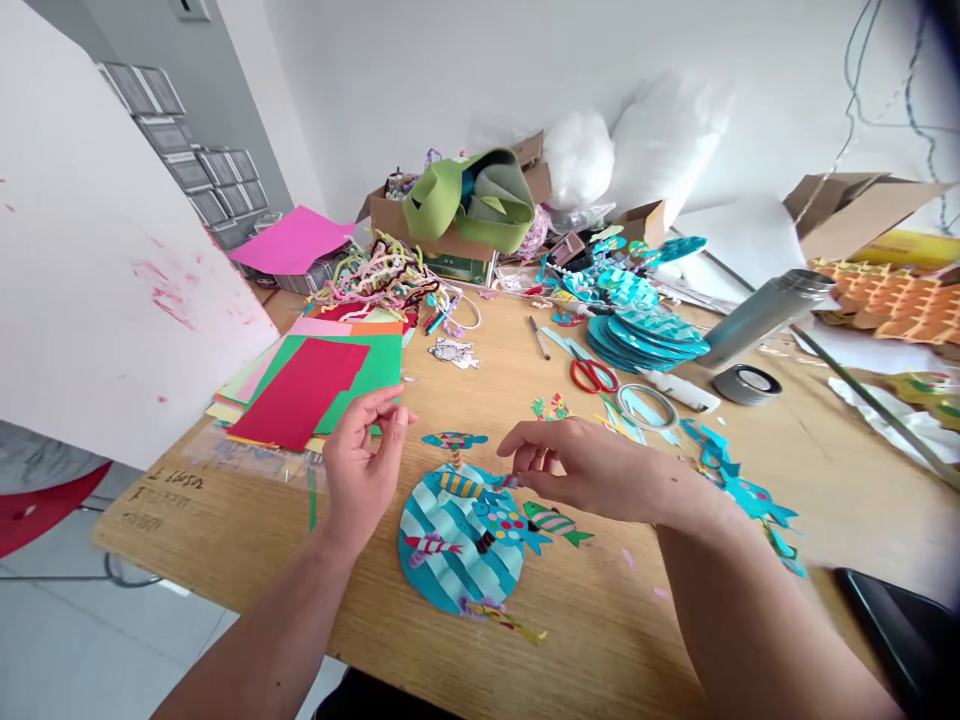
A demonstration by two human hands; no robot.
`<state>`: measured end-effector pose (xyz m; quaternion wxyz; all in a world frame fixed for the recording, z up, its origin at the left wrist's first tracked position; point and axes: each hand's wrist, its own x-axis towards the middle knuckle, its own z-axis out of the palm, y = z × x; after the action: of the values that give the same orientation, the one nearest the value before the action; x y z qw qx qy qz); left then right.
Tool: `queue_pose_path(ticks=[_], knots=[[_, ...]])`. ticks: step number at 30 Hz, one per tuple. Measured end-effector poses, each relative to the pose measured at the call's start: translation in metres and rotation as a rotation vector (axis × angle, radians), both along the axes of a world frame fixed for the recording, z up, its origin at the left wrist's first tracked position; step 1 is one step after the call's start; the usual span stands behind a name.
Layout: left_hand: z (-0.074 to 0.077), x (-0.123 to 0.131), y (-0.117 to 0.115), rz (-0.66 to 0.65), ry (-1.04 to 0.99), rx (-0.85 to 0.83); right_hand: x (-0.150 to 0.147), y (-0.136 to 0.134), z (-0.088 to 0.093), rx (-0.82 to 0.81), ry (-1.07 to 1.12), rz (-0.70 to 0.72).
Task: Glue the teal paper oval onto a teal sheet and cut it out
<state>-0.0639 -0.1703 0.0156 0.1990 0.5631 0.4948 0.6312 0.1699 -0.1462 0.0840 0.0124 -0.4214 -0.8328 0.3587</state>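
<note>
On your light-brown, wood-grained tabletop (247,530), near its left corner, you have dark handwritten characters (166,488), some resembling digits, too unclear to read surely; the smaller, fainter lines (142,515) beside them are illegible

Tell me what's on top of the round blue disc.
Over the disc show pale strips, a red-and-white fish, a yellow-striped fish and a polka-dot fish, among other pieces. Whatever those fish directly cover cannot be seen.
</note>
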Motion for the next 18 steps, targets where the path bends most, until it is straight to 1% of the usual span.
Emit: queue_pose_path(ticks=[6,11,14,18], knots=[[-0.001,0.000,0.000,-0.002,0.014,0.006,0.004,-0.002,-0.001,0.092,-0.032,-0.003],[-0.002,0.000,-0.001,0.012,0.022,-0.003,0.004,-0.006,0.000,0.183,-0.065,0.024],[-0.002,0.000,0.000,0.027,0.035,-0.022,-0.001,-0.009,0.003,0.185,-0.112,0.014],[-0.003,-0.001,0.001,0.015,0.030,-0.019,-0.009,-0.013,0.006,0.180,-0.182,-0.006]])
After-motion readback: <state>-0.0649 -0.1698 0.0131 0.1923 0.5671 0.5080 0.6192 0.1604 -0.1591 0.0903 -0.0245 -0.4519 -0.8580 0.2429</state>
